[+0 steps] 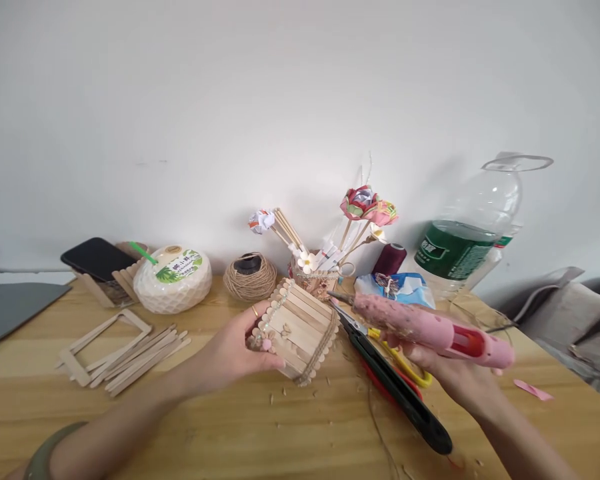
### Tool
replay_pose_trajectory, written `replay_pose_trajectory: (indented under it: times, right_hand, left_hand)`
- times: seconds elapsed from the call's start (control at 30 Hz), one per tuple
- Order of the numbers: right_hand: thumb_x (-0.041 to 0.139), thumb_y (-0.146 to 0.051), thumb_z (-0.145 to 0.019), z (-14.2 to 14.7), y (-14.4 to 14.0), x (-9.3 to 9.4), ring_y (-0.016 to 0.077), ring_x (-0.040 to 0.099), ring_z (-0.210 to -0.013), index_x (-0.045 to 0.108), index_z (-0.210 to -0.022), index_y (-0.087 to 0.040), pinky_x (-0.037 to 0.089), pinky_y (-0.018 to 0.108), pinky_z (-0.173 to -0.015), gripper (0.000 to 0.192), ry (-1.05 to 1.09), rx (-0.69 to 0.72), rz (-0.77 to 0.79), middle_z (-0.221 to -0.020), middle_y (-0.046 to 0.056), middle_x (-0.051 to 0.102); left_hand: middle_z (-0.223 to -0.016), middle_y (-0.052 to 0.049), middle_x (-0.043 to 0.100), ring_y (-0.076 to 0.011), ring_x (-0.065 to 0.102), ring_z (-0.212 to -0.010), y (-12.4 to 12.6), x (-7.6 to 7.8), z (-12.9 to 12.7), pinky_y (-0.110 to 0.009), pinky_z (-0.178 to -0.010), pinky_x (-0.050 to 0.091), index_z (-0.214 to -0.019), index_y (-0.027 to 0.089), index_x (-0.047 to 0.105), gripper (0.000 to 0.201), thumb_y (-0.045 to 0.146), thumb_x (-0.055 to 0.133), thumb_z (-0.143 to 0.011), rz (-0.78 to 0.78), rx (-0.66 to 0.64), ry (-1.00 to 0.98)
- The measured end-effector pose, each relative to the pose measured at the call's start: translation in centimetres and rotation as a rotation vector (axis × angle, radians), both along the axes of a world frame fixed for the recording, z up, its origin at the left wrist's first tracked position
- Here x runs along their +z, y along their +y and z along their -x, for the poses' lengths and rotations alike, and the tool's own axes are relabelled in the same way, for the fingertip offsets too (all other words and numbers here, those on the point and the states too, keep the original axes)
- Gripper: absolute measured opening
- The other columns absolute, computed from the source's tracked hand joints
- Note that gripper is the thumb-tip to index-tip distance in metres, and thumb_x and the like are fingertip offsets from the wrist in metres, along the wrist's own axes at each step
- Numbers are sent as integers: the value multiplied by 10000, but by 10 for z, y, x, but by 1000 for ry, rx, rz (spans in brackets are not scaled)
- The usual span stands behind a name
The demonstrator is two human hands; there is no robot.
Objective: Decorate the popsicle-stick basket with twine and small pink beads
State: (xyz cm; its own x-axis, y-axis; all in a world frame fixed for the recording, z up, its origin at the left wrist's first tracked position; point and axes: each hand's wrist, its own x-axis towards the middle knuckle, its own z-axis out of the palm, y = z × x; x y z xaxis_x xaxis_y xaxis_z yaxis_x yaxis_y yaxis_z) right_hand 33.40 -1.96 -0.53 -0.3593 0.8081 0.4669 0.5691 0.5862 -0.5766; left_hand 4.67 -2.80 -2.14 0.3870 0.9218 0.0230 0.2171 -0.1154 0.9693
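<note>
The work in hand looks like gluing trim onto a small box of flat wooden sticks (pixel 300 330): the left hand (pixel 235 350) holds the box tipped on its side just above the wooden table (pixel 230 427), thumb under the near edge and fingers curled round the far left corner, a closed, firm hold. A row of beads and a twine band already run along the box's edges. The right hand (pixel 450 373) is wrapped tight round a pink glue gun (pixel 430 330), whose nozzle points left and stops just short of the box's upper right edge, not touching it. As a judgement, the next move calls for bringing the nozzle onto the chosen seam, squeezing a thin bead, and keeping the left fingers off the hot glue. Directly beneath the glue gun, between both hands, lie black-handled pliers (pixel 395 387) and yellow-handled scissors (pixel 405 363). Left of the left hand, well apart, loose craft sticks (pixel 140 357) and a stick frame (pixel 105 337) lie flat. Beyond the box stand a ball of twine (pixel 250 277) and a holder of paper flowers (pixel 320 267).
</note>
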Motion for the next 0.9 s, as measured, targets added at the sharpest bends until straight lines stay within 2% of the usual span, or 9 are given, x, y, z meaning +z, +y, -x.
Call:
replay_pose_trajectory:
  times: [0.1,0.2,0.33,0.5,0.7,0.9]
  right_hand:
    - [386,-659,-802,11,7,1,204,571,-602,676,-965,-241,476,305,-523,535,-34,154,61,-660,42,605]
    - [366,-687,-792,18,5,-1,185,533,-602,678,-869,-238,447,294,-522,553,-30,220,68,-666,32,558]
    - [389,-694,-777,23,1,-6,182,553,-658,639,-759,-195,445,286,-566,558,4,213,86,-754,46,576]
    - [383,-694,-781,25,-1,-11,159,524,-593,552,-673,-177,409,265,-518,555,-20,221,111,-668,34,556]
    - [430,-694,-756,25,-2,-14,146,512,-565,561,-713,-188,398,247,-484,524,13,229,133,-649,17,558]
    - [379,-711,-767,22,-2,-16,143,504,-555,583,-726,-187,397,252,-479,563,-39,215,152,-657,21,549]
  left_hand:
    - [-1121,-73,620,-265,558,-1031,6,-4,3,-333,-877,451,-1203,164,465,648,319,751,-642,31,40,-48]
    - [-1134,-59,623,-261,556,-1047,8,-9,3,-325,-881,450,-1192,183,471,613,324,741,-660,40,53,-69]
    - [-1102,-50,636,-255,553,-1040,4,-11,-3,-320,-878,442,-1195,190,465,614,296,741,-658,78,54,-40]
    - [-1070,-45,642,-227,567,-995,-2,-11,-12,-302,-858,443,-1209,181,456,601,264,717,-674,101,6,-107]
    - [-1015,-32,650,-213,572,-951,-4,-10,-16,-292,-830,448,-1209,182,466,600,258,720,-670,121,6,-106]
    - [-1016,-34,650,-223,567,-962,-4,-12,-15,-303,-831,444,-1211,184,469,615,283,727,-663,133,-2,-133]
